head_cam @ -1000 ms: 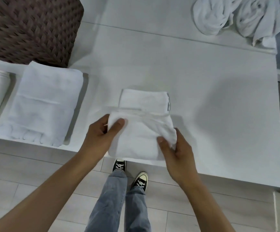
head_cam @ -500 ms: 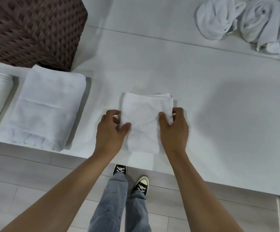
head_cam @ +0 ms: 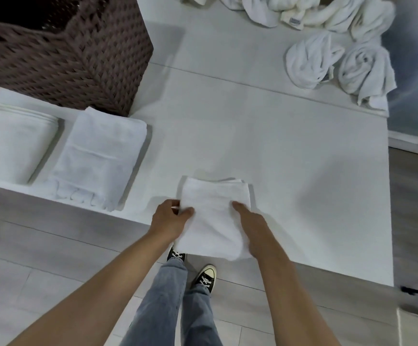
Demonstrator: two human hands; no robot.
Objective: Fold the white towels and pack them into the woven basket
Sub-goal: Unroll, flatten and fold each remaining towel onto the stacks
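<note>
Here both hands, left hand (head_cam: 169,218) and right hand (head_cam: 254,221), grip the folded towel (head_cam: 213,216) on the white desk (head_cam: 290,151) over grey floor (head_cam: 40,258); a blurred label (head_cam: 295,21) is unreadable.

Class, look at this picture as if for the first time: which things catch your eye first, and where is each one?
First, the folded white towel at the near edge of the white table, gripped on either side by the left hand and right hand. Next, the dark woven basket at the far left, with two folded towel stacks in front of it. Last, the heap of unfolded towels at the far right.
</note>
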